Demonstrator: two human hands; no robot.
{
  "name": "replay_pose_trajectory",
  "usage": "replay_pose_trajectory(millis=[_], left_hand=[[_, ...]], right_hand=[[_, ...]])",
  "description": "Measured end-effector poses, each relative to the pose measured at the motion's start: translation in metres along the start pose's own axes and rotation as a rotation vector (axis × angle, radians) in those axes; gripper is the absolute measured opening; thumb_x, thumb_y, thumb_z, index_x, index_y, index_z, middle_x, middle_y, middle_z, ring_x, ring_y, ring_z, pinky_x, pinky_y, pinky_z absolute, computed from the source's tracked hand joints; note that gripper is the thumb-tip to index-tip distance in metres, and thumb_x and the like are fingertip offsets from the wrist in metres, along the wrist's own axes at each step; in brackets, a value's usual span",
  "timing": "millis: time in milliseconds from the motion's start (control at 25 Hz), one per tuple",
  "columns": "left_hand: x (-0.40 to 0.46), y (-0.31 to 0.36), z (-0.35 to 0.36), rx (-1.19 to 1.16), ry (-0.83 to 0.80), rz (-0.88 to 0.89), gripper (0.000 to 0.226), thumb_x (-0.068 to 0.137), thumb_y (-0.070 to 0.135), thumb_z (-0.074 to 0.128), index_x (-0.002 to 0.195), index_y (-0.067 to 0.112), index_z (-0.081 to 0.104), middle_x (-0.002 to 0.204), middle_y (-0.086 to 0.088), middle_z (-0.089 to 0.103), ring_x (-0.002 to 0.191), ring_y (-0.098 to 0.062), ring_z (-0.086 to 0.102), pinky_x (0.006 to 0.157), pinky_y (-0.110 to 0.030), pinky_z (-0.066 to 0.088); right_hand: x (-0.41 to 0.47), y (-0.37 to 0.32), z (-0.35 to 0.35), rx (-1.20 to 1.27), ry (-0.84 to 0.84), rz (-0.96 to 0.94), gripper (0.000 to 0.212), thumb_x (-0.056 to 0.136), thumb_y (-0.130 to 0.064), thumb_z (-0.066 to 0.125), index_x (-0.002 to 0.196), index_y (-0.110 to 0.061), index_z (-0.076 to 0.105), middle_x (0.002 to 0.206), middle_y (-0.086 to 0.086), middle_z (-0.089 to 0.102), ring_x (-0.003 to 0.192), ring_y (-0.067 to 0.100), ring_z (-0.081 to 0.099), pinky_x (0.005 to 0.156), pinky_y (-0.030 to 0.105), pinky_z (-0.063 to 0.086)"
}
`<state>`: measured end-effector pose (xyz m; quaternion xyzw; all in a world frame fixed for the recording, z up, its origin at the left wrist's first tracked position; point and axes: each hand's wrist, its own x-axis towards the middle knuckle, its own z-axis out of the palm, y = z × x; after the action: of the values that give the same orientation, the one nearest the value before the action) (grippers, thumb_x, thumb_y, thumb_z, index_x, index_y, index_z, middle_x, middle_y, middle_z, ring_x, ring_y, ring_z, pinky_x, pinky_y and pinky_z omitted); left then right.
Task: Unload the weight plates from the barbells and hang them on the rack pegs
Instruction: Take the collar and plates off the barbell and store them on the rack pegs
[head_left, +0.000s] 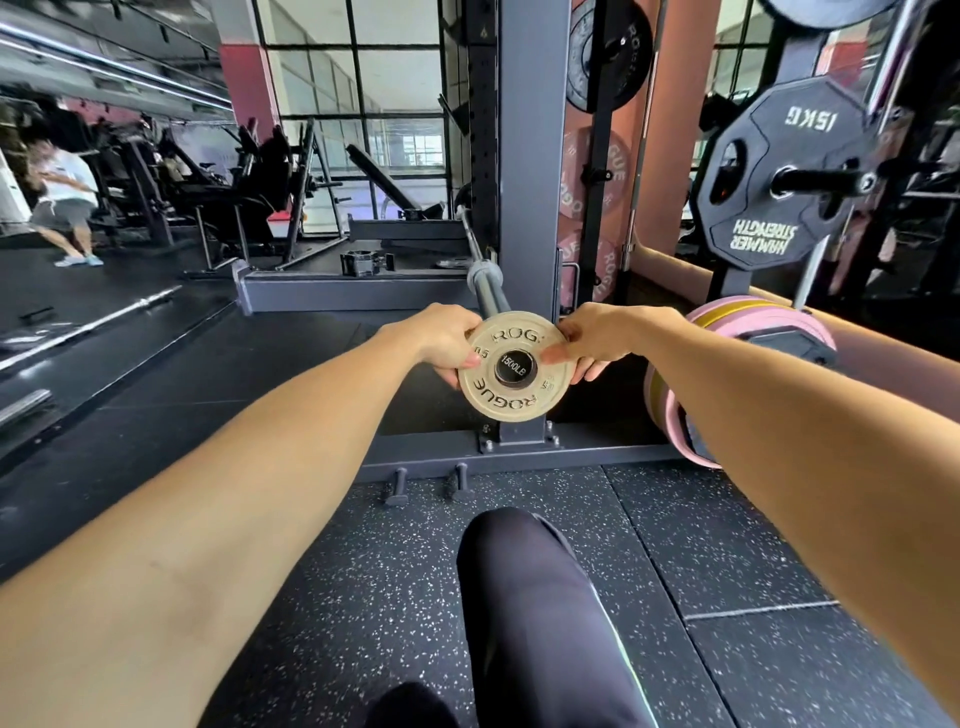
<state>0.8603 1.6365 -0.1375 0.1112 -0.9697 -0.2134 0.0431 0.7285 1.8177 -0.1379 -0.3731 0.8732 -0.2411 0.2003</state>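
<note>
Gripping round pale plate (517, 375) two-handed

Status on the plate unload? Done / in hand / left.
Done: several plates already hang on rack pegs, e.g. the black 15KG plate and pink plates.
In hand: left hand and right hand grip the small tan plate, which sits at the end of the barbell sleeve.
Left: slide it off and hang it.

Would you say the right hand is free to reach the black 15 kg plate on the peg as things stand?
Probably not yet: the right hand is gripping the small tan plate on the barbell sleeve, together with the left hand. The 15 kg plate hangs unobstructed up to its right.
</note>
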Motion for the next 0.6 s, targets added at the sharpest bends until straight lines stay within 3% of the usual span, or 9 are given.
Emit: replay_pose_trajectory(millis=[160,280,440,600], left_hand=[[-0.008,0.011,-0.025,0.007,0.015,0.016,0.011,0.093,0.010,0.062,0.101,0.017,0.059,0.105,-0.004,0.067,0.069,-0.016,0.074,0.064,-0.028,0.061],[-0.006,0.018,-0.050,0.001,0.029,0.021,0.009,0.094,0.009,0.061,0.094,0.017,0.058,0.104,-0.007,0.068,0.073,-0.019,0.075,0.068,-0.034,0.062],[0.005,0.030,-0.091,-0.061,0.087,0.021,0.008,0.094,0.007,0.061,0.100,0.012,0.061,0.103,-0.010,0.069,0.076,-0.021,0.075,0.073,-0.036,0.062],[0.034,0.046,-0.146,-0.117,0.201,0.037,0.018,0.094,0.006,0.061,0.110,0.015,0.058,0.102,-0.007,0.068,0.079,-0.020,0.074,0.070,-0.032,0.062]], right_hand=[[-0.007,-0.008,-0.013,0.060,0.016,-0.030,0.018,0.089,-0.033,0.067,0.096,-0.017,0.065,0.094,0.008,0.075,0.087,0.019,0.074,0.087,0.040,0.058],[-0.005,-0.022,-0.031,0.076,0.015,-0.066,0.023,0.089,-0.034,0.066,0.102,-0.014,0.066,0.097,0.008,0.076,0.089,0.018,0.074,0.087,0.039,0.058],[-0.001,-0.044,-0.072,0.098,0.047,-0.142,0.032,0.089,-0.034,0.066,0.111,-0.011,0.066,0.100,0.008,0.075,0.091,0.019,0.073,0.086,0.036,0.058],[0.020,-0.067,-0.125,0.188,0.102,-0.242,0.027,0.089,-0.032,0.067,0.106,-0.011,0.066,0.100,0.012,0.075,0.090,0.022,0.073,0.082,0.035,0.060]])
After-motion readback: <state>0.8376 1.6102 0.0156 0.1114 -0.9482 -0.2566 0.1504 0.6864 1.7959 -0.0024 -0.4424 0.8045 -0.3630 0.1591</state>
